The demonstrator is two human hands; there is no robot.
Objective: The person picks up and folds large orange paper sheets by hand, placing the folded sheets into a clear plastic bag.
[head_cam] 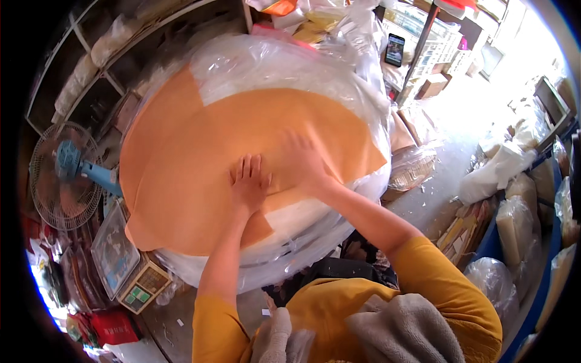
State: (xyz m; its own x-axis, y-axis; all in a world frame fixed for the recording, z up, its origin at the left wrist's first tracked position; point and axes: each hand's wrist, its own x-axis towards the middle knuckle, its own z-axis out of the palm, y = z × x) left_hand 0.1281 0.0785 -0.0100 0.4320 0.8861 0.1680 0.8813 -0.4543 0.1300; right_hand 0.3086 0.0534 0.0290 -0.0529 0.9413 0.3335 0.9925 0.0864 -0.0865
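Sheets of orange material, perhaps fabric or paper, lie overlapping on a large surface covered with clear plastic film. My left hand rests flat on the orange sheet near its middle, fingers spread. Just to its right, my right hand is over the same sheet, blurred, with its fingers extended. Whether it touches the sheet cannot be told. Neither hand grips anything. Below my right hand, a whitish layer shows between the near edge of the orange sheets and the film.
A blue fan with a wire guard stands at the left, above a clear-lidded box. A smartphone is propped by white plastic crates at the upper right. Plastic-wrapped bundles fill the right side, beside a blue-edged container.
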